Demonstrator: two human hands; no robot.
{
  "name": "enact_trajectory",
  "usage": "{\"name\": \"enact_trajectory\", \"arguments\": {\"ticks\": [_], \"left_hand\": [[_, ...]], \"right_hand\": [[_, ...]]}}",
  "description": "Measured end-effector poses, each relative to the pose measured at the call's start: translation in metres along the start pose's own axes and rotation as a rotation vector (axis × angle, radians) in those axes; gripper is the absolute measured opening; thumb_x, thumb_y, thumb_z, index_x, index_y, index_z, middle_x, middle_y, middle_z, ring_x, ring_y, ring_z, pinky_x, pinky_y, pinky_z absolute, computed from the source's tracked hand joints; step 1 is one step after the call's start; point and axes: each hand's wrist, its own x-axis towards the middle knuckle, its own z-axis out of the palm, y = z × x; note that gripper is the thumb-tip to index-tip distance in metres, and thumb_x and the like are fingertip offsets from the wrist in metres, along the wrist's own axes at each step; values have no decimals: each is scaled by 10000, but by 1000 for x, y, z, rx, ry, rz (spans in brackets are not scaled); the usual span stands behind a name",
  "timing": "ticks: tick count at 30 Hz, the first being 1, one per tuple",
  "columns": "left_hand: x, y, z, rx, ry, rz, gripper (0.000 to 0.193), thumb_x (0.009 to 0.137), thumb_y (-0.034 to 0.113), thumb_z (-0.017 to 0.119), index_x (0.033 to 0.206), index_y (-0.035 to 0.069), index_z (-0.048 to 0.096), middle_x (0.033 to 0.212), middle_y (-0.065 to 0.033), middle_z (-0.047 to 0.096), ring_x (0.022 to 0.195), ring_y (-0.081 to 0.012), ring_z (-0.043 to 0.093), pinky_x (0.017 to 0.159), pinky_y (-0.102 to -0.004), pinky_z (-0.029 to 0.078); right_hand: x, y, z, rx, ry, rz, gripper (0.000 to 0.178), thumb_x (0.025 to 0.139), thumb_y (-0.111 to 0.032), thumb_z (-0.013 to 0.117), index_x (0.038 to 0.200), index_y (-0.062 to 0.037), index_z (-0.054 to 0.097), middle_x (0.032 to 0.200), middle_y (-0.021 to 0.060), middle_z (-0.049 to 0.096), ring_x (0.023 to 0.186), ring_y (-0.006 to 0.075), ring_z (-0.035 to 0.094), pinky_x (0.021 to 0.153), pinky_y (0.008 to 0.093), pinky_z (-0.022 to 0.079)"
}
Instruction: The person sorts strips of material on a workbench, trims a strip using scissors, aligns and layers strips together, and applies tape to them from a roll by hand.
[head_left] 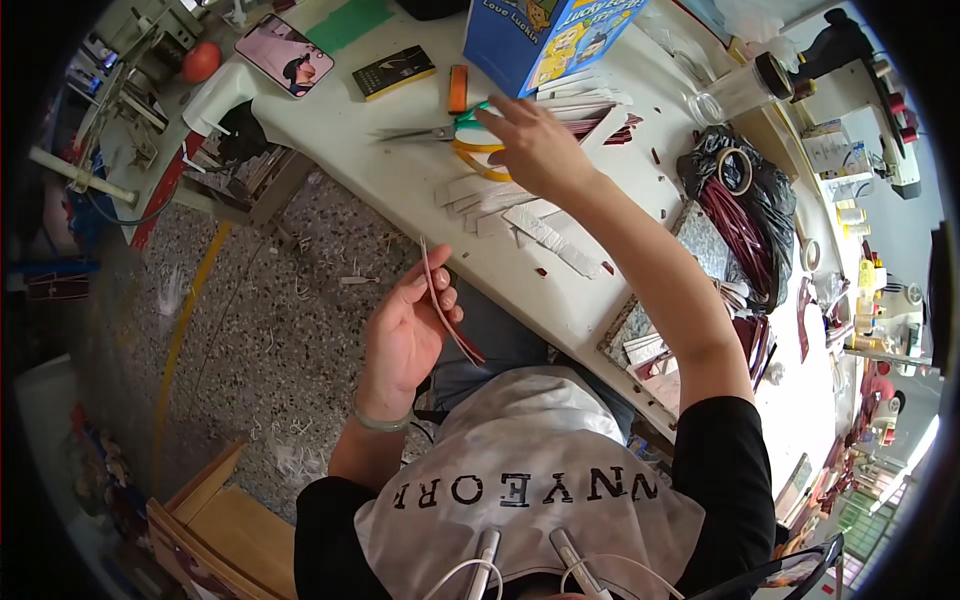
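My left hand is closed round a thin, narrow strip, pale on one side and dark red at its lower end, held just off the table's front edge. Farther up, my right hand reaches over the white table, fingers apart at the handles of a pair of scissors. Those handles are green and yellow, and the blades point left. Whether the fingertips touch them is hard to make out. White strips lie in a loose heap below my right hand; dark red strips show among more white ones beyond it.
Along the far side are a phone, a black and yellow box, an orange block and a blue carton. To the right stand a clear jar and a black bag with dark red strips. A cardboard box sits lower left.
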Motion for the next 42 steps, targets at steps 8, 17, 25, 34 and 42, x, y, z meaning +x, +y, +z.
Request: {"name": "enact_trajectory", "arguments": {"ticks": [8,17,25,34,42], "left_hand": [[7,-14,8,227,224,117,309,975,154,473,1255,31,512,1005,-46,561,819,-155,583,748,-327,507],[28,-22,13,63,86,137,407,1013,234,435,1369,37,426,1053,-55,560,831,-122,541,782,-325,493],[29,-20,4,20,89,111,413,1008,268,455,1353,42,437,1012,-28,546,857,-127,548,787,-342,507],[32,-33,15,75,132,151,445,1013,315,429,1367,45,421,1101,-46,561,1016,-167,574,885,-392,510],[35,-40,41,-49,63,155,419,1009,370,422,1256,35,470,1169,-118,556,1089,-205,553,978,-364,444]], "right_hand": [[-106,-41,-58,449,-394,655,288,764,-215,756,956,-50,618,911,103,624,827,278,617,766,371,496],[-123,-50,-46,438,-245,650,281,761,-97,727,1005,-29,604,889,105,603,864,276,593,792,364,484],[-119,-41,-45,349,-295,535,261,762,-134,723,973,-26,613,903,107,599,821,291,587,765,363,489],[-93,-84,-78,1391,-238,994,163,833,-58,719,943,14,622,855,15,648,765,62,583,667,199,462],[-90,-120,-64,1086,-38,926,196,799,-56,741,936,9,618,822,62,648,743,82,613,664,217,503]]}}
